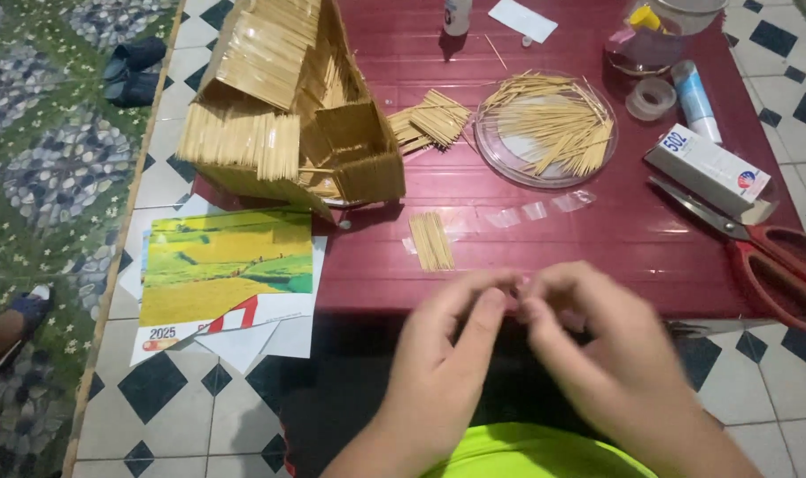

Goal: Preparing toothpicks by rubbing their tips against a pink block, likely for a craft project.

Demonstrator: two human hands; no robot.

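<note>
Both hands met at the near edge of the dark red tabletop above a diamond-tiled floor: left hand and right hand pinched narrow, fingertips touching; what they held was blurred. Just beyond lay a flat toothpick bundle, then tape strips. Farther, a toothpick house, a clear dish of toothpicks, and a white rectangular box at right.
</note>
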